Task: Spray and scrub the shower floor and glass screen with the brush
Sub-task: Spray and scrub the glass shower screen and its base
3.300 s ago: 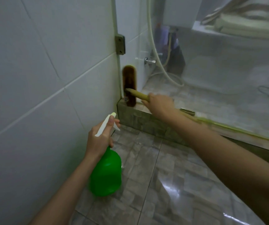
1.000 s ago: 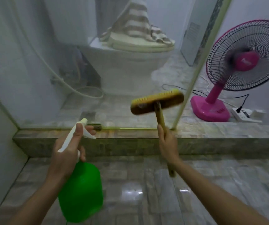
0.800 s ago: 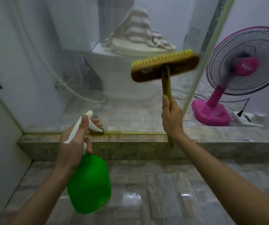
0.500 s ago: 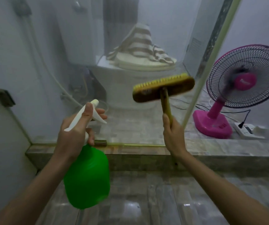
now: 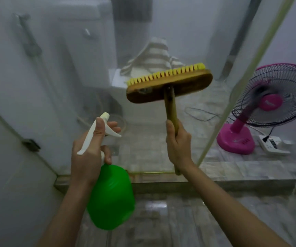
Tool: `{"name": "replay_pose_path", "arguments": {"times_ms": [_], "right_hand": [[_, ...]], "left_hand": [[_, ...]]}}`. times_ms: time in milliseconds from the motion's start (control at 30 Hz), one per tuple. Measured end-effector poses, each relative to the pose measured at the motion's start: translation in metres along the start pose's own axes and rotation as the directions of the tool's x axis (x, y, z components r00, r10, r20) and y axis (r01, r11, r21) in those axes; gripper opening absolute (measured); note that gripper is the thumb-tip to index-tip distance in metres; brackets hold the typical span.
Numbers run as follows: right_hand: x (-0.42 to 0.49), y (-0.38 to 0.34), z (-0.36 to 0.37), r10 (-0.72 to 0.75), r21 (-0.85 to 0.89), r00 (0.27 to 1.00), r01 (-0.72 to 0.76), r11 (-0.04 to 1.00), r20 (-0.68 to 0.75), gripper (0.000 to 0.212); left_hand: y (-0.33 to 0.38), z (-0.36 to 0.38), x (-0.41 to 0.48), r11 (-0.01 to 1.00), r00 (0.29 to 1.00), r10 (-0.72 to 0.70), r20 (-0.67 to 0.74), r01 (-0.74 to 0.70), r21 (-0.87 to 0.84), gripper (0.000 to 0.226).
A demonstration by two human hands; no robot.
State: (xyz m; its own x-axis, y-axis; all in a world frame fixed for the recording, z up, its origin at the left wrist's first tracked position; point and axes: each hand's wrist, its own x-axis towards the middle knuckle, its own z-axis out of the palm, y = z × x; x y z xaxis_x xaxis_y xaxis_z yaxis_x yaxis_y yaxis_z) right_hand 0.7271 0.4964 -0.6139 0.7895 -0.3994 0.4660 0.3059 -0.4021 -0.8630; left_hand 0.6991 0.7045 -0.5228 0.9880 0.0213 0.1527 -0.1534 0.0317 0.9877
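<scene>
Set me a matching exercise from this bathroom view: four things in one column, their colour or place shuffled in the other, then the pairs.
1. spray bottle
2. scrubbing brush
3. table fan
4. striped towel

A. pink, far right
B. green, held by the left hand
C. behind the glass screen
D. yellow bristles, held by the right hand

Pairs: 1-B, 2-D, 3-A, 4-C.

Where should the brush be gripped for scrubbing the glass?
Grip the brush by its wooden handle, coming from the near side: it stands upright with the bristles turned away toward the glass. The right hand wraps it about midway.
</scene>
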Motion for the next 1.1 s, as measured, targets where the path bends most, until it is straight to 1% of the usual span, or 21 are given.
{"name": "replay_pose_path", "arguments": {"times_ms": [33,67,167,200,233,267,333,400,433,500,600,633,667,767,800,833,900,967,1000,1033,1100], "right_hand": [[0.005,-0.011,-0.002,-0.004,-0.007,1.0,0.004,1.0,0.008,0.04],[0.001,-0.014,-0.007,0.035,-0.028,0.999,-0.035,0.999,0.016,0.043],[-0.037,-0.014,-0.026,0.263,-0.091,0.964,-0.259,0.962,0.031,0.057],[-0.041,-0.022,-0.031,0.313,-0.116,0.949,-0.308,0.944,0.029,0.058],[-0.034,-0.035,-0.032,0.327,-0.124,0.945,-0.321,0.939,0.03,0.055],[-0.017,-0.056,-0.03,0.308,-0.104,0.95,-0.303,0.947,0.04,0.047],[0.03,-0.105,-0.024,0.211,-0.071,0.976,-0.207,0.976,0.058,0.03],[0.066,-0.141,-0.021,0.111,-0.049,0.992,-0.108,0.993,0.057,0.021],[0.072,-0.149,-0.023,0.098,-0.051,0.994,-0.095,0.994,0.056,0.02],[0.059,-0.148,-0.037,0.169,-0.112,0.984,-0.162,0.981,0.058,0.021],[0.033,-0.161,-0.061,0.33,-0.198,0.938,-0.306,0.931,0.107,0.026],[0.038,-0.175,-0.063,0.345,-0.21,0.931,-0.316,0.925,0.119,0.028],[0.052,-0.194,-0.061,0.33,-0.2,0.935,-0.301,0.932,0.128,0.028],[0.111,-0.267,-0.047,0.228,-0.146,0.964,-0.208,0.967,0.138,0.023],[0.124,-0.281,-0.045,0.199,-0.134,0.971,-0.181,0.974,0.135,0.021],[0.129,-0.289,-0.046,0.199,-0.13,0.971,-0.182,0.975,0.134,0.021],[0.118,-0.293,-0.059,0.295,-0.156,0.945,-0.272,0.95,0.145,0.026],[0.096,-0.294,-0.077,0.415,-0.217,0.895,-0.378,0.9,0.163,0.035],[0.091,-0.299,-0.084,0.454,-0.246,0.875,-0.409,0.879,0.167,0.037],[0.094,-0.309,-0.087,0.466,-0.244,0.867,-0.42,0.874,0.176,0.036],[0.119,-0.34,-0.082,0.431,-0.182,0.885,-0.401,0.898,0.178,0.032]], "left_hand": [[0.016,0.001,0.002,1.0,1.0,-0.002,-0.006,0.002,0.015,0.032],[0.032,0.001,0.004,1.0,1.0,-0.005,-0.01,0.005,0.028,0.032],[0.08,0.002,0.006,0.998,0.999,-0.023,-0.023,0.025,0.059,0.032],[0.095,0.003,0.008,0.997,0.999,-0.029,-0.024,0.031,0.071,0.032],[0.11,0.004,0.009,0.996,0.999,-0.031,-0.021,0.033,0.082,0.032],[0.124,0.005,0.011,0.996,0.999,-0.034,-0.018,0.035,0.087,0.032],[0.15,0.009,0.015,0.995,0.999,-0.047,-0.025,0.049,0.086,0.032],[0.172,0.013,0.017,0.993,0.998,-0.054,-0.033,0.057,0.099,0.032],[0.184,0.014,0.018,0.993,0.998,-0.053,-0.035,0.056,0.106,0.031],[0.209,0.016,0.017,0.992,0.998,-0.047,-0.038,0.051,0.112,0.031],[0.252,0.017,0.016,0.99,0.997,-0.062,-0.043,0.067,0.125,0.031],[0.266,0.018,0.016,0.989,0.997,-0.067,-0.046,0.072,0.132,0.032],[0.281,0.018,0.015,0.988,0.996,-0.071,-0.049,0.077,0.137,0.031],[0.323,0.017,0.015,0.984,0.994,-0.085,-0.073,0.095,0.147,0.031],[0.337,0.017,0.014,0.983,0.992,-0.091,-0.083,0.102,0.15,0.031],[0.35,0.016,0.013,0.983,0.992,-0.094,-0.088,0.106,0.149,0.03],[0.377,0.014,0.012,0.984,0.991,-0.099,-0.092,0.111,0.14,0.029],[0.402,0.013,0.012,0.983,0.99,-0.109,-0.09,0.121,0.139,0.03],[0.414,0.014,0.012,0.982,0.99,-0.114,-0.087,0.125,0.139,0.03],[0.426,0.014,0.012,0.982,0.99,-0.114,-0.084,0.124,0.139,0.031],[0.442,0.017,0.013,0.984,0.991,-0.108,-0.076,0.118,0.136,0.031]]}}
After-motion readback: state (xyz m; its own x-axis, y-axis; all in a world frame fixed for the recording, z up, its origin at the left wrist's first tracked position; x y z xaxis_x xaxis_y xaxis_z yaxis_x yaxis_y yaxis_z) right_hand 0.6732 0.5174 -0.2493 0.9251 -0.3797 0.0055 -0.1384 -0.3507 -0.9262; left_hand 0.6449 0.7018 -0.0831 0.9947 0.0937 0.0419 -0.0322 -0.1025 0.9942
